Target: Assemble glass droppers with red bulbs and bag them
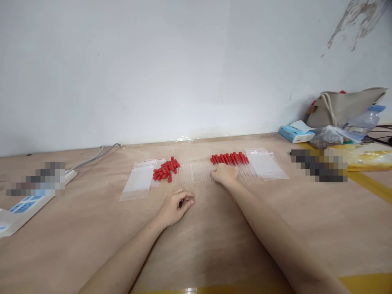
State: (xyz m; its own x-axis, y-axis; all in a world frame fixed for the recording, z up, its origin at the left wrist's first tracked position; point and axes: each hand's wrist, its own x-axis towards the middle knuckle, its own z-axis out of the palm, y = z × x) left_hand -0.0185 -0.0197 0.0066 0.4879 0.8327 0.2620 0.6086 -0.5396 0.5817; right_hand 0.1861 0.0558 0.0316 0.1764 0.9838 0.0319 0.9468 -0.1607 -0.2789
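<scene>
**Because the clear tubes (199,173) looked loose, rolling was the main risk**

Tubes lay side by side on the brown table cover (202,245); clock centred on that row. Right hand (226,173) was at 3, between bare tubes and the red-bulbed tubes (235,158), fingers curled down; couldn't tell if they gripped one. Left hand (178,205) was at 7, fingers slack, nothing visible in them. Loose red bulbs (166,169) sat heaped at 9, just beside the tubes, a plastic bag (136,181) beyond; second bag (267,164) at 3, past the red-bulbed row.

Risks, my read: a right-wrist brush could have rolled tubes or skewed either row, since no stop was visible. Hard or off-axis pinch could have cracked one if glass; couldn't confirm material. Left-hand sweep toward its own 11 could have scattered the heap: rounded bulbs, no container.
</scene>
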